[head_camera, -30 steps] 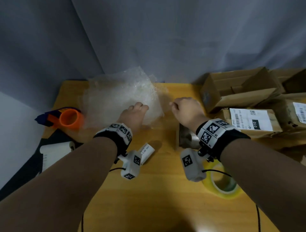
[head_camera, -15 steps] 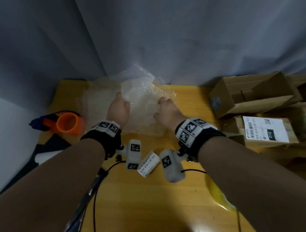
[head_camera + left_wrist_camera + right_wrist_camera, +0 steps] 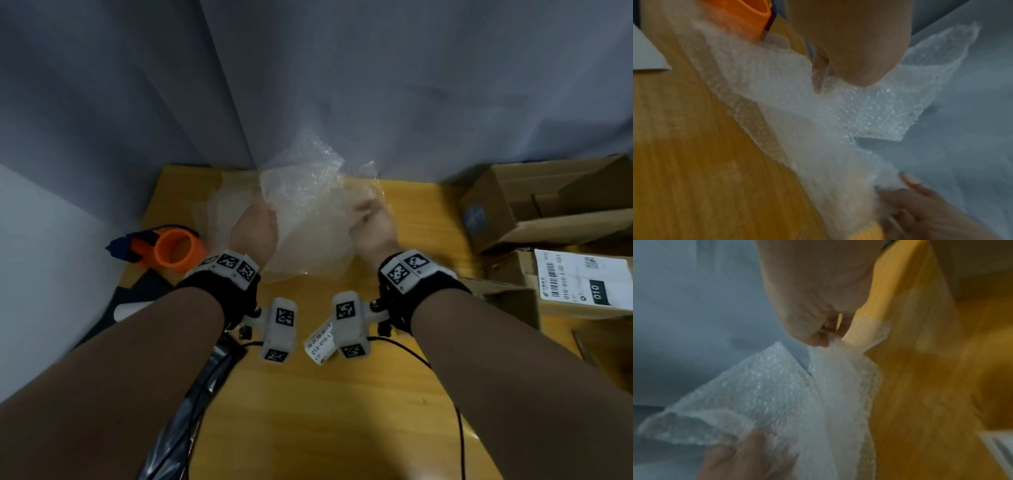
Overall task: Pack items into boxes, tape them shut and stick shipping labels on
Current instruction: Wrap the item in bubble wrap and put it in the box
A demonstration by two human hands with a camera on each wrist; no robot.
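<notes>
A clear sheet of bubble wrap (image 3: pixel 305 209) is lifted off the far middle of the yellow wooden table (image 3: pixel 342 411). My left hand (image 3: pixel 255 228) grips its left edge, thumb on top in the left wrist view, bubble wrap (image 3: pixel 859 113) hanging from it. My right hand (image 3: pixel 371 222) pinches the right edge; in the right wrist view the bubble wrap (image 3: pixel 797 402) hangs from its fingertips. More flat bubble wrap (image 3: pixel 219 212) lies on the table beneath, at the left.
An orange tape dispenser (image 3: pixel 171 250) sits at the table's left edge. Open cardboard boxes (image 3: pixel 534 205) and a labelled box (image 3: pixel 582 284) stand at the right. A loose shipping label (image 3: pixel 320 344) lies between my wrists. A grey curtain (image 3: pixel 342 85) hangs behind the table.
Both hands moved together onto the bubble wrap, took hold of a sheet by its edges and raised it off the pile. The right hand came over from the boxes.
</notes>
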